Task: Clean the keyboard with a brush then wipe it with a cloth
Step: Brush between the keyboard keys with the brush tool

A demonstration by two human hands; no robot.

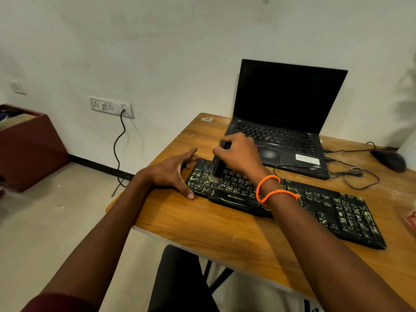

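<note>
A black keyboard [333,210] smeared with yellowish dust lies diagonally on the wooden table [202,224]. My right hand [239,152] grips a black brush [217,165] upright, its pale bristles touching the keys near the keyboard's left end. My left hand [173,174] braces that left end, thumb at the near corner and fingers spread at the far corner. A reddish thing [412,218] at the right edge is cut off; I cannot tell whether it is the cloth.
An open black laptop [281,122] with a dark screen stands behind the keyboard. A black mouse [389,159] and loose cables [351,174] lie at the right. A wall socket [111,106] with a hanging cord and a maroon box [29,143] are at the left.
</note>
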